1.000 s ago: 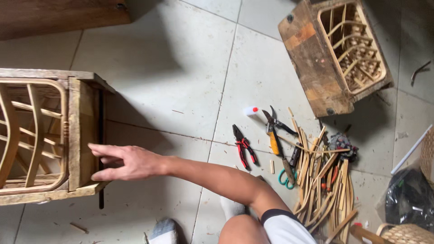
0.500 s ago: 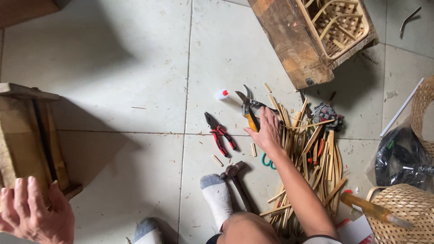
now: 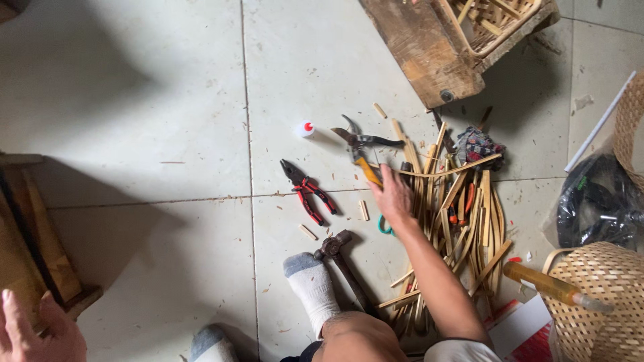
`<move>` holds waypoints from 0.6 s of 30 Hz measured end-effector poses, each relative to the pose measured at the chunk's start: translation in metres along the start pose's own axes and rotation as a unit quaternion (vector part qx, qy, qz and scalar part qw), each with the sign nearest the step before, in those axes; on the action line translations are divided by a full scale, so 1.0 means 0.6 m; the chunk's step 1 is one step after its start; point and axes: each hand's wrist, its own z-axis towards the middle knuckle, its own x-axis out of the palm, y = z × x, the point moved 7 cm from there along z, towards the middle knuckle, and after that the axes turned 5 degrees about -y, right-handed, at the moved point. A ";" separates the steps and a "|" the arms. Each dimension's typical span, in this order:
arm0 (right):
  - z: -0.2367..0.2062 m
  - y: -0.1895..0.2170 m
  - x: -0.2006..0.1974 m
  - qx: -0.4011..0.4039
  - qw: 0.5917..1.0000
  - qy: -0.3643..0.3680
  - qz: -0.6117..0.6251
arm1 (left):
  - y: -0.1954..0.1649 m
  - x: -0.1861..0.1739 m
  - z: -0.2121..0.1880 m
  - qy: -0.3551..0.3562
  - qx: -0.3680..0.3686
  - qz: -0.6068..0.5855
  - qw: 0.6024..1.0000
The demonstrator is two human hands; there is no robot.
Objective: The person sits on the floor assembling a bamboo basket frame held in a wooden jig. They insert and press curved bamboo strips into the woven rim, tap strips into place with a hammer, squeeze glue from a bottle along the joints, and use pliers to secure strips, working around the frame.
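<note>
We see a wooden frame (image 3: 30, 248) at the left edge, our left hand (image 3: 33, 332) open against it. Our right hand (image 3: 392, 194) reaches into the pile of cane strips (image 3: 456, 221) on the floor, fingers loosely spread, beside the shears (image 3: 362, 151).

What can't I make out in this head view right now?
- Right hand: fingertips buried among the cane strips; grasp unclear.
- Left hand: cut by the bottom edge.
- Wooden frame: cut by the top edge.
- Hammer: handle end hidden behind the knee.
</note>
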 end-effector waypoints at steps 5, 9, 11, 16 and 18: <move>-0.016 -0.089 -0.024 0.091 0.996 0.018 0.000 | -0.005 -0.015 0.001 -0.020 0.011 0.040 0.999; -0.031 -0.117 -0.066 0.044 0.995 -0.064 -0.058 | -0.005 -0.018 0.030 -0.016 -0.070 -0.093 0.993; -0.033 -0.105 -0.081 0.047 0.994 -0.075 -0.064 | -0.008 -0.023 0.046 -0.014 -0.110 -0.162 0.981; -0.018 0.043 -0.141 -0.091 0.980 -0.175 0.039 | -0.027 -0.042 0.067 -0.007 -0.096 -0.140 0.985; 0.004 0.124 -0.114 -0.091 0.973 -0.074 0.197 | -0.028 -0.044 0.066 -0.015 -0.086 -0.148 0.985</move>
